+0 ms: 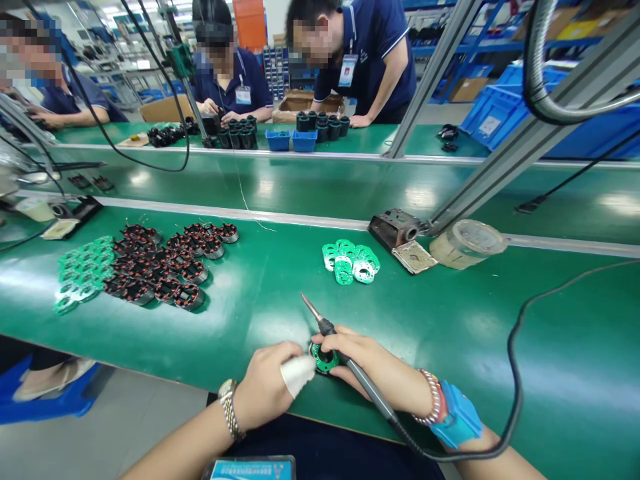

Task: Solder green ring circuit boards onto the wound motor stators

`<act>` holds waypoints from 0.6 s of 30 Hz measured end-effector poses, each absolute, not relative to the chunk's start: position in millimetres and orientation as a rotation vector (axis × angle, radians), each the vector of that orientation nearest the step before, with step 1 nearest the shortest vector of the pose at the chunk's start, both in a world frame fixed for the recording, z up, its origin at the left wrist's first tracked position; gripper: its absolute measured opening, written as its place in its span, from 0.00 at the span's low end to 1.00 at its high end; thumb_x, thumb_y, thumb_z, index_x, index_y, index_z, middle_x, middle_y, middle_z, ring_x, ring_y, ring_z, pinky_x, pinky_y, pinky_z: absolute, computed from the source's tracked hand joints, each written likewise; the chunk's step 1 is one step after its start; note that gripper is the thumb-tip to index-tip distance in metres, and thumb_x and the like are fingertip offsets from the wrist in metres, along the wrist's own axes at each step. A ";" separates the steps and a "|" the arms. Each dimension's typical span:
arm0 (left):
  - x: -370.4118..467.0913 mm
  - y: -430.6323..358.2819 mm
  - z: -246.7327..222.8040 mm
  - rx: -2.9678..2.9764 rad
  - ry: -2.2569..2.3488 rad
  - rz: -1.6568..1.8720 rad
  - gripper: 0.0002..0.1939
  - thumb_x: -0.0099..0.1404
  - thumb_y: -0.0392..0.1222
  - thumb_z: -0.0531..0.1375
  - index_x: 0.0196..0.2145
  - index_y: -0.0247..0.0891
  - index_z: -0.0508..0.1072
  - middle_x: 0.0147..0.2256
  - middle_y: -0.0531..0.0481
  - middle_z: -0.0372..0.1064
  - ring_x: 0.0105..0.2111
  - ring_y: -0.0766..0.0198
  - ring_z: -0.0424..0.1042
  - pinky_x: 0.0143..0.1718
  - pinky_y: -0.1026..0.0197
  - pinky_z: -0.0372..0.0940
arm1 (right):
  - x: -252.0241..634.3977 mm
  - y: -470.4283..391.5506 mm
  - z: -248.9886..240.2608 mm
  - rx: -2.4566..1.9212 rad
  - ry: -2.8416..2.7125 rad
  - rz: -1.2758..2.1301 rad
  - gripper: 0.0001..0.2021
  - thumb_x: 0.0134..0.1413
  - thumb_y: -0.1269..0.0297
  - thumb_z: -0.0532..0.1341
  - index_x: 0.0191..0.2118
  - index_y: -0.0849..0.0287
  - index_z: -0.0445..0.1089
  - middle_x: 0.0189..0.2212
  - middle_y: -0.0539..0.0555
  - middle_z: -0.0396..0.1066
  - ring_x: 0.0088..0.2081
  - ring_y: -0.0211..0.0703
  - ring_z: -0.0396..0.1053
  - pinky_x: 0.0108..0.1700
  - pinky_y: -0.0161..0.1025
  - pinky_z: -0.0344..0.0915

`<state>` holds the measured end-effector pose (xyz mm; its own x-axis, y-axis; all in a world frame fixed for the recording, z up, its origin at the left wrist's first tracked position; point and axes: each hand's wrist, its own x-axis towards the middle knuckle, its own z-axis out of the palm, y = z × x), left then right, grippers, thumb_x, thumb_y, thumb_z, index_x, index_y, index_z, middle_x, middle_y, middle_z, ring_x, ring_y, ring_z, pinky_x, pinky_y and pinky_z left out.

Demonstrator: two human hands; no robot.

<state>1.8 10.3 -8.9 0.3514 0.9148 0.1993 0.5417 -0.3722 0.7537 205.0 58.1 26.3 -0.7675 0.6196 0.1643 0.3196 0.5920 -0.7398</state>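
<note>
A: What does each grip hold?

B: The right hand (367, 363) is closed around a soldering iron (345, 353), tip pointing up and away, lifted off the work. The same hand's fingers also pinch a small green ring board (325, 360). The left hand (265, 387), one finger wrapped in white (297, 375), steadies that board from the other side, closed on its edge.

A: Where does the board sit?

B: At the near edge of the green surface (450, 320), between both hands, just off it or resting on it; I cannot tell which.

A: Which step?

B: I judge the board is being positioned, not soldered, since the tip is clear. Next calls for turning the tip down onto a pad while the left hand keeps the board steady.

A: Around them?

B: A pile of green boards (350, 260) ahead, wound coils (170, 267) to the left, an iron stand (397, 230) and a tape roll (467, 243) beyond.
</note>
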 end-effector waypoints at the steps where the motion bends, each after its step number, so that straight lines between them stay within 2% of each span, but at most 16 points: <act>1: 0.8 8.3 -10.7 2.241 1.238 0.819 0.08 0.63 0.42 0.53 0.31 0.37 0.68 0.25 0.50 0.68 0.24 0.65 0.67 0.26 0.64 0.61 | 204.8 57.2 26.2 -0.760 -2.398 0.999 0.15 0.50 0.79 0.58 0.43 0.58 0.61 0.41 0.57 0.68 0.43 0.42 0.68 0.44 0.39 0.67; 6: 4.5 9.3 -14.8 2.716 1.077 0.775 0.12 0.66 0.38 0.48 0.30 0.38 0.69 0.24 0.50 0.67 0.22 0.67 0.64 0.23 0.66 0.57 | 203.2 51.0 22.6 -0.829 -2.348 0.942 0.19 0.47 0.80 0.60 0.45 0.58 0.60 0.39 0.56 0.69 0.40 0.42 0.68 0.42 0.39 0.68; 11: 5.8 8.8 -14.4 2.682 1.030 0.848 0.14 0.66 0.34 0.45 0.29 0.37 0.68 0.27 0.49 0.68 0.23 0.67 0.64 0.23 0.66 0.57 | 201.9 42.1 13.8 -0.932 -2.279 0.770 0.20 0.46 0.81 0.60 0.45 0.57 0.58 0.38 0.57 0.69 0.38 0.45 0.67 0.39 0.41 0.68; 15: 2.2 11.0 -14.5 2.615 1.109 0.829 0.13 0.67 0.36 0.45 0.32 0.37 0.68 0.29 0.49 0.70 0.24 0.67 0.66 0.24 0.66 0.60 | 200.4 39.4 11.2 -0.936 -2.246 0.717 0.20 0.48 0.80 0.59 0.46 0.56 0.57 0.38 0.57 0.68 0.37 0.45 0.67 0.38 0.42 0.69; 18: 2.3 19.2 -11.8 2.681 1.128 0.793 0.13 0.67 0.39 0.47 0.32 0.37 0.69 0.26 0.50 0.69 0.23 0.66 0.66 0.23 0.65 0.60 | 200.0 40.5 12.6 -0.950 -2.232 0.733 0.20 0.48 0.79 0.60 0.46 0.56 0.57 0.38 0.56 0.68 0.37 0.45 0.67 0.38 0.41 0.69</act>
